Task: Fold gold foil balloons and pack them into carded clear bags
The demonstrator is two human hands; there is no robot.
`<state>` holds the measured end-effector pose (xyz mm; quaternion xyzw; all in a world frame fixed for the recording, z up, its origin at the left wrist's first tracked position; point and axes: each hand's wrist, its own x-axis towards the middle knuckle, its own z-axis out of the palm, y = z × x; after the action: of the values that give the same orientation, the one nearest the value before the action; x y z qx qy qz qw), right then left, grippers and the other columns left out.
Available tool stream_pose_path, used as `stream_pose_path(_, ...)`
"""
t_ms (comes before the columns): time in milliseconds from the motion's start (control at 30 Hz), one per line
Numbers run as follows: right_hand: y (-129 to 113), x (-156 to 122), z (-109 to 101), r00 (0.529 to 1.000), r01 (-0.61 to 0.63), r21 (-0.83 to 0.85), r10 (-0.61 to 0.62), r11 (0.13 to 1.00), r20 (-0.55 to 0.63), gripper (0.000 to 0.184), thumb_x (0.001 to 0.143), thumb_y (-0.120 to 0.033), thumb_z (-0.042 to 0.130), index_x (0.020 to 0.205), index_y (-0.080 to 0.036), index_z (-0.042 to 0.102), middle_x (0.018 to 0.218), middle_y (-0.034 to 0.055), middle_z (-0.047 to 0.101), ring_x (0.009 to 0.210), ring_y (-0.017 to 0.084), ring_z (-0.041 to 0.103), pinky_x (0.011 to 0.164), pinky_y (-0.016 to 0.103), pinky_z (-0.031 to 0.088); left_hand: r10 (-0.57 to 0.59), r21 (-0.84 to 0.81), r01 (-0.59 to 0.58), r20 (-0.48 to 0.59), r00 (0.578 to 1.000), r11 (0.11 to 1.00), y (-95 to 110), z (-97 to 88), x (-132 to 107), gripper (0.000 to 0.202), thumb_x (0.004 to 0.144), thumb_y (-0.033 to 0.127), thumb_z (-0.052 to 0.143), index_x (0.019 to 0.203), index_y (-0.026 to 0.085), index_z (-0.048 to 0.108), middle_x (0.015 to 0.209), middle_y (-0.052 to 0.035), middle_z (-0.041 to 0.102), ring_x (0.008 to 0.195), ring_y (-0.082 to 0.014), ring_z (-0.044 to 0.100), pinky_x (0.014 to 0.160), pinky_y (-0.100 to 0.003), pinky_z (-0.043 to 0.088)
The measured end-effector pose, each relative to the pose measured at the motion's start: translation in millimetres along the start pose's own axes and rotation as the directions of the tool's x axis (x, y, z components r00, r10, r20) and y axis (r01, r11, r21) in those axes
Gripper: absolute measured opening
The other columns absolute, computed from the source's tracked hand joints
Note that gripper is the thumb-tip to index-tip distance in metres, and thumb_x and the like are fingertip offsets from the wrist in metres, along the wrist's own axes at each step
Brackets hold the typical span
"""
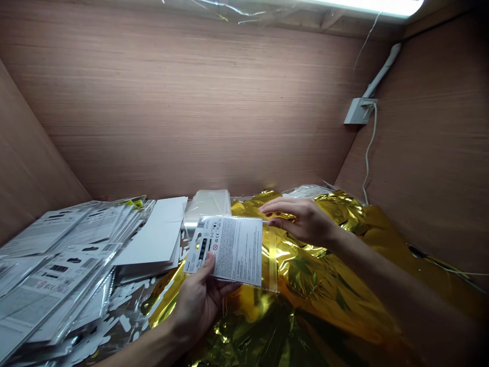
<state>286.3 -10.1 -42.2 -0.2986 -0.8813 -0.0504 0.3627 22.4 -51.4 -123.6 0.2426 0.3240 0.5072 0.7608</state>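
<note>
bright | white strip light (362, 6) up top | shiny glare on gold foil (305, 270) | dark bottom corners | bent edges | little blur

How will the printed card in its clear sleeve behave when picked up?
The printed card probably feels fairly stiff, since it stays flat while the left hand grips one edge. The clear sleeve looks thin and may feel slippery.

Card packets (57, 270) left of foil (317, 290)

Brown wood-grain panels (191, 102) box the space, under a strip light (362, 5), with a corded white wall socket (357, 112).
</note>
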Motion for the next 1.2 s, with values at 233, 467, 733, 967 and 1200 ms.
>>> stream_pose_path(233,5.8,-0.6,-19.3,0.977,-0.067,0.259,0.011,0.964,0.212,0.028,0.097,-0.016,0.066,0.122,-0.026,0.077,0.125,0.0051,0.074,0.116,0.019,0.072,0.1,0.03,0.059,-0.048,0.026,0.048,0.004,0.999,0.999,1.8,-0.7,0.4,0.035,0.106,0.027,0.05,0.135,0.009,0.059,0.121,-0.0204,0.074,0.097,-0.0274,0.077,0.071,-0.035,0.069)
stream_pose_path(467,4.3,-0.3,-20.6,0.944,-0.206,0.386,0.078,0.9,0.321,0.037,0.092,-0.012,0.073,0.124,-0.029,0.074,0.138,0.005,0.065,0.109,0.017,0.075,0.087,0.023,0.063,-0.031,0.091,0.019,0.132,0.991,0.996,-0.2,-7.0,3.0,0.034,0.106,0.031,0.049,0.127,0.008,0.064,0.108,-0.0184,0.077,0.082,-0.0252,0.076,0.065,-0.035,0.067)
stream_pose_path(733,-3.8,-0.4,-5.7,0.942,-0.231,0.418,0.094,0.879,0.322,0.026,0.091,-0.016,0.072,0.114,-0.025,0.079,0.125,0.0045,0.074,0.105,0.018,0.076,0.089,0.028,0.065,0.066,0.147,-0.067,0.011,0.998,0.987,19.2,5.0,9.6,0.022,0.096,0.019,0.063,0.113,0.007,0.071,0.099,-0.0149,0.077,0.076,-0.021,0.075,0.068,-0.029,0.066)
stream_pose_path(967,-11.4,-5.5,12.7,0.955,-0.129,0.282,0.043,0.951,0.294,0.019,0.092,-0.019,0.071,0.106,-0.026,0.082,0.113,0.0034,0.078,0.089,0.018,0.079,0.074,0.025,0.064,0.137,0.362,-0.119,-0.027,0.99,0.925,44.1,4.6,18.1,0.021,0.089,0.019,0.07,0.102,0.004,0.072,0.08,-0.0122,0.075,0.065,-0.0192,0.07,0.056,-0.024,0.06)
stream_pose_path(1200,-27.8,-8.3,41.5,0.967,-0.103,0.297,0.026,0.949,0.252,0.018,0.093,-0.02,0.068,0.099,-0.025,0.083,0.099,0.0033,0.082,0.091,0.019,0.079,0.076,0.026,0.063,0.556,0.657,-0.392,-0.049,0.83,0.644,73.3,-20.0,-1.5,0.106,0.071,0.014,0.089,0.16,0.024,0.033,0.157,-0.0205,0.048,0.129,-0.036,0.062,0.096,-0.041,0.059)
